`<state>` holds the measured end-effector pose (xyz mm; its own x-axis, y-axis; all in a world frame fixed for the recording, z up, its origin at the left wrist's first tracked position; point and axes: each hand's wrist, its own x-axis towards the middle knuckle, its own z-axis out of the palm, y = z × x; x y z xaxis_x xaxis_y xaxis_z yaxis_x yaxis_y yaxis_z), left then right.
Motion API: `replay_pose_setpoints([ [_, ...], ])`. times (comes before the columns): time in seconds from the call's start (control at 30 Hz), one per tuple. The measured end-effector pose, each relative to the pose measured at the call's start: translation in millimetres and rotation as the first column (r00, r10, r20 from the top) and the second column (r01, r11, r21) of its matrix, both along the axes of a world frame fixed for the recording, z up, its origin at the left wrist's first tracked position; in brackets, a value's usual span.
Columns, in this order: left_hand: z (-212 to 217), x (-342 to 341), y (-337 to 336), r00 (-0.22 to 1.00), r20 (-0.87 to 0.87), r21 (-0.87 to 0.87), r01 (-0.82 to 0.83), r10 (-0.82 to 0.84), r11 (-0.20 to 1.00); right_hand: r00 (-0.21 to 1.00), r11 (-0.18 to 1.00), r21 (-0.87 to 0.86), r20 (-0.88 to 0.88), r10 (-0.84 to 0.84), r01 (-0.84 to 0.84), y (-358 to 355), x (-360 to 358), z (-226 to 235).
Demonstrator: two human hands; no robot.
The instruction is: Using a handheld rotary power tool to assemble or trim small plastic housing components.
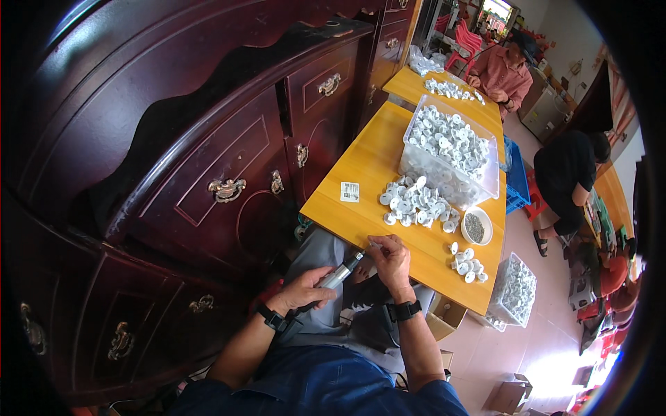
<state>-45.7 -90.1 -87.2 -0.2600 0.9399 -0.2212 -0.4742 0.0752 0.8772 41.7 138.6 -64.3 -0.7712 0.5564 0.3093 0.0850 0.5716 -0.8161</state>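
Observation:
My left hand (303, 290) is wrapped round a silver-grey electric screwdriver (338, 274), its dark tip angled up to the right. Just beyond that tip, at the table's near edge, my right hand (391, 263) pinches a small whitish part (375, 245), mostly hidden by the fingers. On the yellow wooden table (336, 182) lies a heap of round white plastic parts (416, 202). A white bowl (488, 234) of small metal screws stands to its right. Closer to me, a smaller group of white parts (468, 266) lies near the right edge.
A clear plastic bin (485, 186) full of white parts stands on the table behind the heap. Dark wooden cabinets (229, 163) line the left. On the floor at right are another filled bin (515, 295) and a blue crate (517, 186). A person (501, 75) works at the far end.

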Motion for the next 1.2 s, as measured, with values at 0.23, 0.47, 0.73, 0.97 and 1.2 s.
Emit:
replay_pose_setpoints([
  [0.23, -0.4, 0.4, 0.6, 1.000, -0.001, 0.007, -0.003, 0.003, 1.000, 0.999, 1.000, 0.023, -0.035, 0.009, -0.009, -0.9, 0.6, -2.2],
  [0.47, -1.3, 0.6, 1.2, 1.000, 0.012, -0.010, 0.000, 0.001, 1.000, 1.000, 1.000, 0.023, -0.009, 0.003, -0.003, -3.0, 1.5, 0.2],
  [0.73, 2.1, 0.1, 2.3, 0.999, 0.040, -0.005, 0.010, -0.009, 1.000, 0.999, 1.000, 0.015, 0.030, -0.021, 0.020, -2.6, 3.8, 2.3],
  [0.97, 3.1, -1.3, 6.1, 0.999, 0.035, 0.025, 0.026, -0.027, 0.999, 0.997, 0.989, 0.136, 0.039, -0.067, 0.061, 16.5, 17.6, 9.7],
  [1.2, 6.4, -0.5, 1.9, 0.999, 0.049, 0.039, -0.007, 0.005, 0.999, 0.869, 0.787, 0.610, 0.332, -0.366, 0.098, 77.6, 64.1, 30.7],
])
